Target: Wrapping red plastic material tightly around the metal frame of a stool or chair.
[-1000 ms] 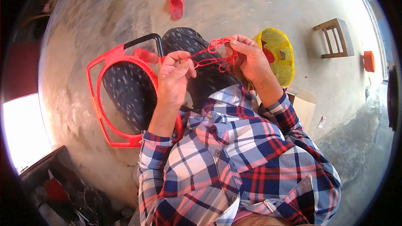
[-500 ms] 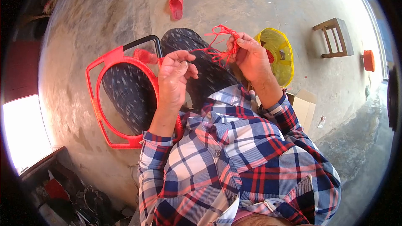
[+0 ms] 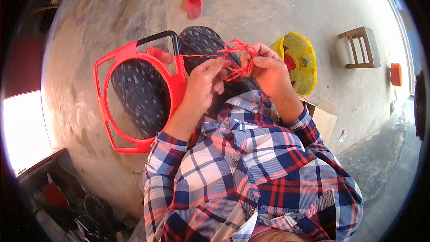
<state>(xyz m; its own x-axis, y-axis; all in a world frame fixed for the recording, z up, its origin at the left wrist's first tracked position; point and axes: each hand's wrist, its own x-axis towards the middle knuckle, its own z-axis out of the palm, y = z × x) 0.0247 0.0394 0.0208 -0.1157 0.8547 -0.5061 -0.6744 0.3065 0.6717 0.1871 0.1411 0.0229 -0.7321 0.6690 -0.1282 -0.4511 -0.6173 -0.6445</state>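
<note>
My right hand (image 3: 271,71) is closed around a loose bundle of red cord (image 3: 242,46), whose loops stick out past the fingers. Against the near side of that bundle, my left hand (image 3: 207,80) pinches the cord between thumb and forefinger. A single strand stretches left from the bundle to a frame wrapped in red cord (image 3: 178,86). This frame has a large round opening in a squarish outline and rests over my left leg. One stretch of it at the top right is bare black tubing (image 3: 159,38). Exactly where the strand joins the frame is hard to see.
Right of my knees stands a yellow basket (image 3: 314,69) with red cord (image 3: 289,62) inside, beside an open cardboard box (image 3: 323,115). A wooden stool (image 3: 369,47) and an orange block-like object (image 3: 396,74) are farther right. Red slippers (image 3: 194,4) (image 3: 159,55) lie ahead. Clutter fills the lower left.
My left hand has moved right and up to the cord bundle and now pinches there. The strand between bundle and frame shows taut. The bundle has shifted slightly lower.
</note>
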